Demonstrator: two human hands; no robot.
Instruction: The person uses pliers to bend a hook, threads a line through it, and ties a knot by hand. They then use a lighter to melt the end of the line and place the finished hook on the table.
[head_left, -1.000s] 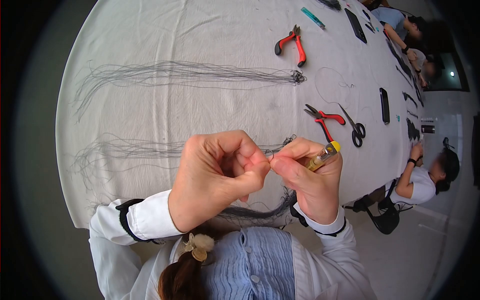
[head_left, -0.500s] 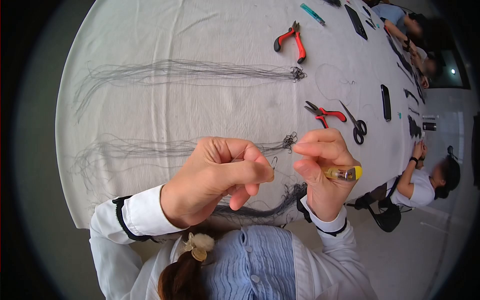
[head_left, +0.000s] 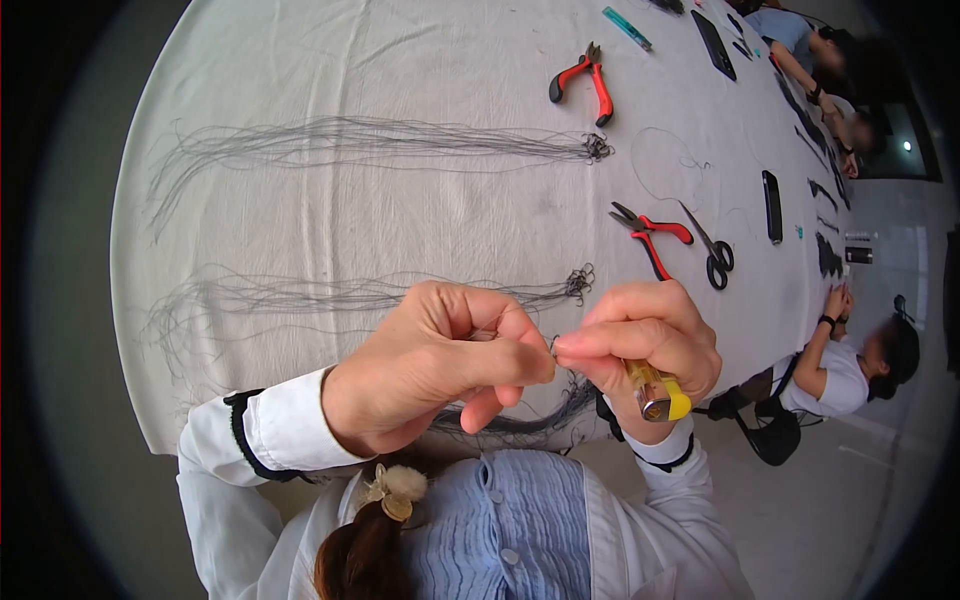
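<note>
Thumb and forefinger of my left hand (head_left: 450,350) pinch a small fish hook (head_left: 553,344), with a thin line across the fingers. My right hand (head_left: 655,345) meets it from the right, its thumb and forefinger pressed together at the hook. A yellow lighter (head_left: 650,385) is tucked in the right palm, its metal end toward me. Just beyond my hands lies a bundle of dark lines (head_left: 300,293) with hooks clustered at its right end (head_left: 579,283). Under my wrists, another dark bundle (head_left: 500,425) is partly hidden.
On the white cloth (head_left: 450,70), a second bundle (head_left: 350,140) lies farther off. Red-handled pliers (head_left: 650,235), scissors (head_left: 715,255), more pliers (head_left: 585,80), a teal cutter-like tool (head_left: 628,29) and black phones (head_left: 772,206) lie around. Other people (head_left: 840,350) sit at the right.
My right hand has moved left and closed its fingertips at the hook beside my left fingers. The lighter has turned in the right palm, its end now pointing toward me.
</note>
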